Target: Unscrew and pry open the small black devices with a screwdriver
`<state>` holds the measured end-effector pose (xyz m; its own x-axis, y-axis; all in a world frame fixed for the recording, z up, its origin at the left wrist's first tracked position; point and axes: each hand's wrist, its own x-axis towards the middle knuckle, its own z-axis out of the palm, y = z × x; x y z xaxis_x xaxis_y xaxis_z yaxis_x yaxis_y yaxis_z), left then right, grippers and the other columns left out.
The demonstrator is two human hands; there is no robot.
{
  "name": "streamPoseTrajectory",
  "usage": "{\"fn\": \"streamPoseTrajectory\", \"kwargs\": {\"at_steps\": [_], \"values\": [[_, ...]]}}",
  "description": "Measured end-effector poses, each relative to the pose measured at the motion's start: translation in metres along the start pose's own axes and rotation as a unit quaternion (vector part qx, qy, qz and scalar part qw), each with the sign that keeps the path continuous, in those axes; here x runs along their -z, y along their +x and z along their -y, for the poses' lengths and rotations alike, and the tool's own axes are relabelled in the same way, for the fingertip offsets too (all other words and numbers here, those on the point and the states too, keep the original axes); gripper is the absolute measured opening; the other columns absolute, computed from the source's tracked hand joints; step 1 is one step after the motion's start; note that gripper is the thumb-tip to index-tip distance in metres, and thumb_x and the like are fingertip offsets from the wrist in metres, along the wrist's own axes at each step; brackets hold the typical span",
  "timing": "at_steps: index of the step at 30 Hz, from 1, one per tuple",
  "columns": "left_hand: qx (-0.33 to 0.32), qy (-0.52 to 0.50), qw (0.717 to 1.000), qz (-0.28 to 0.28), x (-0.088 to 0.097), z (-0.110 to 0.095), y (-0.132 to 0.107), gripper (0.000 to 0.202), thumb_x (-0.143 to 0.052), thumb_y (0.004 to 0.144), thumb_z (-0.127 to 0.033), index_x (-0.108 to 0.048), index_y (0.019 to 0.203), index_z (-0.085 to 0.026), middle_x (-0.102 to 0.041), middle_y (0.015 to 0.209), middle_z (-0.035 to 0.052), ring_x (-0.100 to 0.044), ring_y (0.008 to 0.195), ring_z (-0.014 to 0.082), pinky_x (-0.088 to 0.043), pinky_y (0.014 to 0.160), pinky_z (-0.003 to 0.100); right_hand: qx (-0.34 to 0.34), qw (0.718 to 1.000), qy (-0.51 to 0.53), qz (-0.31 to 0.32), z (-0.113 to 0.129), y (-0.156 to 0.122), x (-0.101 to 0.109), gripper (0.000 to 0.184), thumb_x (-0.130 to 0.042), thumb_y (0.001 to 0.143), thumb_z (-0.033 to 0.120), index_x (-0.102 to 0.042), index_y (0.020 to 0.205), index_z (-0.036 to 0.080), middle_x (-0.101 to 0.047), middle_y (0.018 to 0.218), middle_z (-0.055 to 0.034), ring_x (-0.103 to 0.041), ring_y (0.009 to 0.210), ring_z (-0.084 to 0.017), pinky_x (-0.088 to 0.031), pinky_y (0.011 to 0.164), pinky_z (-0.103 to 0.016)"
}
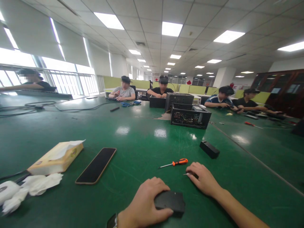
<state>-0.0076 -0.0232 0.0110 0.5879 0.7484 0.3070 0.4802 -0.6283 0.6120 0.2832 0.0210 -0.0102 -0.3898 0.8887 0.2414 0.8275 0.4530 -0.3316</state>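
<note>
My left hand [147, 201] lies curled over a flat black box [171, 201] on the green table [133, 139], gripping its left side. My right hand [201, 179] rests on the table just beyond the box, fingers pinched on a small metal-tipped item I cannot make out. An orange-handled screwdriver [177, 163] lies on the table a little past my right hand, tip pointing left. A small black block [209, 149] sits further right.
A phone [97, 165] lies face up at left, beside a tissue box [57, 157] and crumpled tissues [35, 185]. An open black computer case [190, 115] stands mid-table. Several people sit working along the far edge, with cables at far left.
</note>
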Motion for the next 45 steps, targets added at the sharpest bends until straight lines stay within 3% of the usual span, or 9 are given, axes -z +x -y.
{"fn": "streamPoseTrajectory", "kwargs": {"at_steps": [9,14,17,20,23,26,32,39,45], "values": [[-0.027,-0.021,0.999,-0.018,0.000,0.002,-0.002,0.036,-0.080,0.070,-0.038,-0.070,0.100,-0.020,-0.070,0.094,0.0050,-0.063,0.087,0.0240,-0.049,0.078,0.032,0.017,0.995,0.028,-0.091,-0.004,0.015,-0.008,0.032,-0.058,0.081,0.029,-0.064,0.111,0.019,-0.062,0.120,-0.0128,-0.053,0.114,-0.029,-0.040,0.097,-0.045],[-0.028,-0.018,0.999,-0.024,-0.001,0.003,-0.002,0.036,-0.078,0.073,-0.043,-0.070,0.100,-0.020,-0.071,0.092,0.0052,-0.063,0.083,0.0233,-0.049,0.074,0.031,-0.021,0.990,0.048,-0.128,-0.001,0.048,-0.010,0.025,-0.062,0.082,0.037,-0.069,0.098,0.020,-0.068,0.104,-0.0130,-0.056,0.102,-0.033,-0.042,0.089,-0.051],[-0.032,-0.025,0.999,-0.025,0.000,0.003,-0.001,0.037,-0.078,0.073,-0.043,-0.070,0.100,-0.019,-0.071,0.092,0.0050,-0.064,0.082,0.0232,-0.049,0.072,0.030,-0.016,0.986,0.106,-0.131,0.004,0.058,0.012,0.024,-0.067,0.079,0.043,-0.068,0.086,0.020,-0.069,0.088,-0.0075,-0.060,0.087,-0.027,-0.046,0.082,-0.043],[-0.037,-0.024,0.999,-0.029,0.000,0.002,-0.001,0.036,-0.077,0.073,-0.043,-0.070,0.100,-0.019,-0.071,0.091,0.0050,-0.064,0.081,0.0229,-0.049,0.072,0.030,-0.015,0.972,0.182,-0.145,0.011,0.053,0.052,0.030,-0.054,0.089,0.045,-0.061,0.101,0.019,-0.063,0.075,-0.0026,-0.059,0.065,-0.019,-0.049,0.064,-0.033],[-0.040,-0.023,0.999,-0.026,0.000,0.001,0.000,0.034,-0.076,0.075,-0.040,-0.069,0.102,-0.019,-0.071,0.092,0.0049,-0.064,0.082,0.0229,-0.049,0.073,0.031,-0.006,0.940,0.310,-0.143,0.023,0.037,0.085,0.022,-0.050,0.090,0.038,-0.057,0.099,0.019,-0.052,0.060,0.0038,-0.051,0.051,-0.015,-0.043,0.051,-0.027],[-0.043,-0.022,0.999,-0.025,0.001,0.001,0.000,0.033,-0.075,0.075,-0.038,-0.069,0.102,-0.020,-0.071,0.092,0.0049,-0.063,0.082,0.0226,-0.049,0.073,0.031,-0.002,0.916,0.385,-0.116,0.039,0.024,0.096,0.012,-0.059,0.084,0.030,-0.059,0.089,0.019,-0.049,0.058,0.0055,-0.045,0.047,-0.011,-0.038,0.047,-0.024],[-0.052,-0.027,0.998,-0.030,0.002,0.001,-0.001,0.032,-0.073,0.078,-0.040,-0.069,0.103,-0.020,-0.071,0.094,0.0058,-0.063,0.084,0.0226,-0.049,0.074,0.031,0.044,0.960,0.260,-0.093,0.056,0.021,0.092,0.011,-0.060,0.082,0.030,-0.061,0.082,0.019,-0.056,0.068,0.0021,-0.050,0.060,-0.013,-0.041,0.056,-0.025],[-0.045,-0.024,0.998,-0.021,0.000,0.003,-0.001,0.035,-0.074,0.076,-0.042,-0.069,0.102,-0.020,-0.070,0.093,0.0061,-0.063,0.084,0.0235,-0.048,0.072,0.031,0.068,0.978,0.182,-0.074,0.055,0.023,0.092,0.016,-0.055,0.086,0.034,-0.061,0.083,0.019,-0.062,0.072,-0.0003,-0.055,0.064,-0.015,-0.043,0.058,-0.026],[-0.045,-0.026,0.999,-0.017,0.000,0.003,0.001,0.035,-0.074,0.075,-0.042,-0.069,0.101,-0.019,-0.070,0.092,0.0064,-0.062,0.084,0.0238,-0.048,0.073,0.031,0.106,0.987,0.078,-0.093,0.074,0.013,0.108,0.034,-0.068,0.083,0.048,-0.060,0.066,0.019,-0.056,0.059,0.0019,-0.049,0.053,-0.013,-0.037,0.052,-0.025]]}}
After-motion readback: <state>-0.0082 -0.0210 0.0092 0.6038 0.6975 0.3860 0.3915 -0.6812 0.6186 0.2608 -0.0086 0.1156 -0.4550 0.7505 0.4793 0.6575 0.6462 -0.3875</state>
